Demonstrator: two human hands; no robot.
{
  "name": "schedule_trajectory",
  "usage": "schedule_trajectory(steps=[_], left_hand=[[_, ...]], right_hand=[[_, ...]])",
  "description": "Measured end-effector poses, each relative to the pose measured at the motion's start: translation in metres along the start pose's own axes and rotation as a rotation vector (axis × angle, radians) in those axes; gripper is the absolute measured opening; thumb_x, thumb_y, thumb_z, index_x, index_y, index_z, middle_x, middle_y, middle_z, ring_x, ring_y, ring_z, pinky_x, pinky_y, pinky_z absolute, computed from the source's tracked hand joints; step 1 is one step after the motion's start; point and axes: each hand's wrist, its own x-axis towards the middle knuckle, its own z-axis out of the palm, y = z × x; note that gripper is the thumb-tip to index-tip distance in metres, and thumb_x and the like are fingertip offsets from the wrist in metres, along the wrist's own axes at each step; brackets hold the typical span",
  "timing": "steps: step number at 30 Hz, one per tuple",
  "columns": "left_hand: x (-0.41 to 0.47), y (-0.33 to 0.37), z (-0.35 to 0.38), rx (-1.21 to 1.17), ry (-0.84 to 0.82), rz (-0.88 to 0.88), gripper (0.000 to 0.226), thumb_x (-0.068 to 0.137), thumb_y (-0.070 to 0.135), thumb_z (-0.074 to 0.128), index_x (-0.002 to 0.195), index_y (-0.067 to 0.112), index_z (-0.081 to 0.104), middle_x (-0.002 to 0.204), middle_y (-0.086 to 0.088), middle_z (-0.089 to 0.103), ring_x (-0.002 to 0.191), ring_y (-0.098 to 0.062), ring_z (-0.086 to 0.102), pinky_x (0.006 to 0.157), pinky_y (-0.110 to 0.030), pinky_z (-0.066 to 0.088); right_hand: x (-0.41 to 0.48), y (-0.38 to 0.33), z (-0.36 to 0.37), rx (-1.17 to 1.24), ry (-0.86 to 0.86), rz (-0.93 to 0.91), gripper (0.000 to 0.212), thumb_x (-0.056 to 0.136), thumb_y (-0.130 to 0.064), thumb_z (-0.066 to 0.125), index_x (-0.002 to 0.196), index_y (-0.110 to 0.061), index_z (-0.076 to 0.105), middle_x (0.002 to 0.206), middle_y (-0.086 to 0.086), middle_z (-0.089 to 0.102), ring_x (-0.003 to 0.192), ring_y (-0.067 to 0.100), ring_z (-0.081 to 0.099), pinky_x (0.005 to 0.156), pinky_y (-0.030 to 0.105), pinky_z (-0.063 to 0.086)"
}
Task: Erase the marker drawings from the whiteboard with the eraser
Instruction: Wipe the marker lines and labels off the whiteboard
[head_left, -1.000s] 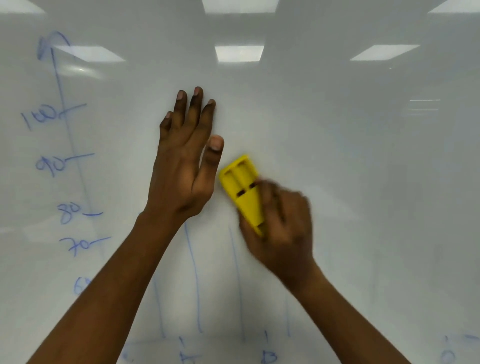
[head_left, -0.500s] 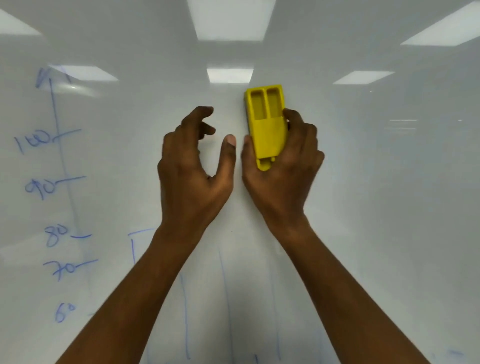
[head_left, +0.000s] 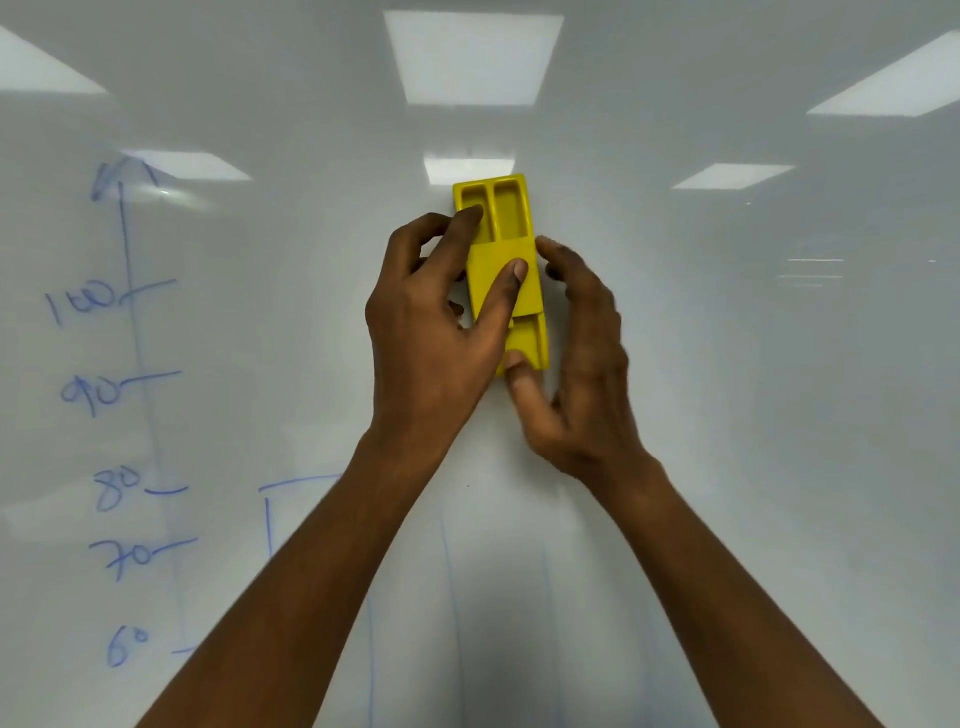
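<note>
Yellow eraser (head_left: 511, 218) upright against the whiteboard (head_left: 727, 415), both hands gripping it.
Left hand (head_left: 431, 332) pinches its left side, thumb across the middle; right hand (head_left: 587, 374) clasps the right side and lower end.

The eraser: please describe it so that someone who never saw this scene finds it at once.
Start from the whiteboard that fills the view, with a blue number scale down its left side. In the upper middle, the left hand and the right hand hold the eraser upright. It is the only yellow thing, a long block with two open slots at its top.
</note>
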Motion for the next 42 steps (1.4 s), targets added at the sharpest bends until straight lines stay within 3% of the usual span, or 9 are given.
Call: schedule_trajectory(steps=[4, 8, 18, 21, 25, 29, 32, 36, 42], left_hand=[[-0.002, 0.004, 0.005, 0.019, 0.023, -0.004, 0.050, 0.098, 0.041, 0.076, 0.138, 0.012, 0.069, 0.131, -0.009, 0.063, 0.100, -0.017, 0.069, 0.078, -0.013, 0.054], [-0.001, 0.007, 0.014, 0.101, 0.047, -0.027, 0.072, 0.085, 0.059, 0.085, 0.136, 0.011, 0.068, 0.132, -0.012, 0.061, 0.112, -0.025, 0.067, 0.085, -0.033, 0.060], [0.008, -0.025, -0.030, 0.207, 0.045, -0.013, 0.075, 0.088, 0.053, 0.081, 0.144, 0.010, 0.060, 0.133, -0.011, 0.067, 0.110, -0.035, 0.069, 0.092, -0.051, 0.059], [0.026, -0.068, -0.080, 0.230, 0.146, -0.076, 0.071, 0.085, 0.063, 0.080, 0.141, 0.024, 0.063, 0.130, -0.005, 0.070, 0.101, -0.026, 0.071, 0.087, -0.046, 0.061], [0.039, -0.125, -0.129, 0.284, 0.244, -0.242, 0.076, 0.072, 0.093, 0.071, 0.139, 0.066, 0.049, 0.140, 0.010, 0.064, 0.115, -0.013, 0.070, 0.092, -0.049, 0.063], [0.019, -0.086, -0.091, 0.292, 0.320, -0.188, 0.072, 0.086, 0.065, 0.081, 0.143, 0.023, 0.066, 0.126, -0.014, 0.066, 0.103, -0.023, 0.068, 0.085, -0.032, 0.060], [-0.018, -0.039, -0.051, 0.268, 0.042, 0.102, 0.060, 0.087, 0.036, 0.085, 0.133, 0.001, 0.070, 0.118, -0.022, 0.066, 0.102, -0.022, 0.059, 0.093, -0.003, 0.041], [-0.023, -0.053, -0.053, 0.385, -0.050, 0.375, 0.050, 0.096, 0.032, 0.077, 0.137, 0.003, 0.070, 0.129, -0.023, 0.068, 0.112, -0.031, 0.061, 0.092, -0.027, 0.051], [0.038, -0.110, -0.123, 0.585, 0.260, 0.004, 0.065, 0.102, 0.057, 0.064, 0.139, 0.003, 0.068, 0.133, -0.023, 0.069, 0.116, -0.043, 0.061, 0.094, -0.043, 0.046]], right_hand=[[0.013, 0.023, -0.021, -0.144, 0.078, -0.015, 0.055, 0.098, -0.013, 0.053, 0.149, 0.006, 0.047, 0.161, 0.022, 0.041, 0.153, 0.035, 0.036, 0.123, 0.054, 0.034], [0.018, 0.037, -0.017, -0.352, 0.074, 0.031, 0.056, 0.108, -0.026, 0.043, 0.157, 0.001, 0.040, 0.167, 0.019, 0.034, 0.158, 0.034, 0.027, 0.128, 0.053, 0.027], [0.013, 0.048, -0.013, -0.445, 0.116, -0.048, 0.053, 0.106, -0.021, 0.052, 0.155, -0.003, 0.047, 0.164, 0.018, 0.040, 0.156, 0.034, 0.031, 0.129, 0.049, 0.026], [0.013, 0.048, -0.012, -0.449, 0.133, -0.047, 0.052, 0.106, -0.021, 0.052, 0.154, -0.003, 0.048, 0.163, 0.018, 0.041, 0.156, 0.033, 0.033, 0.129, 0.049, 0.027], [0.013, 0.047, -0.010, -0.449, 0.150, -0.049, 0.051, 0.106, -0.021, 0.052, 0.153, -0.002, 0.049, 0.163, 0.018, 0.042, 0.155, 0.034, 0.034, 0.127, 0.052, 0.030], [0.013, 0.046, -0.009, -0.457, 0.161, -0.048, 0.051, 0.106, -0.021, 0.052, 0.153, -0.002, 0.049, 0.163, 0.018, 0.042, 0.155, 0.033, 0.034, 0.128, 0.050, 0.029], [0.014, 0.047, -0.010, -0.462, 0.160, -0.053, 0.051, 0.106, -0.022, 0.052, 0.153, -0.003, 0.049, 0.163, 0.018, 0.042, 0.155, 0.033, 0.034, 0.128, 0.050, 0.029], [0.013, 0.049, -0.012, -0.441, 0.164, -0.055, 0.049, 0.106, -0.021, 0.053, 0.152, -0.003, 0.051, 0.162, 0.017, 0.043, 0.155, 0.032, 0.036, 0.127, 0.050, 0.030], [0.012, 0.048, -0.009, -0.442, 0.175, -0.050, 0.050, 0.106, -0.021, 0.053, 0.152, -0.002, 0.050, 0.162, 0.018, 0.043, 0.155, 0.032, 0.035, 0.127, 0.052, 0.031]])
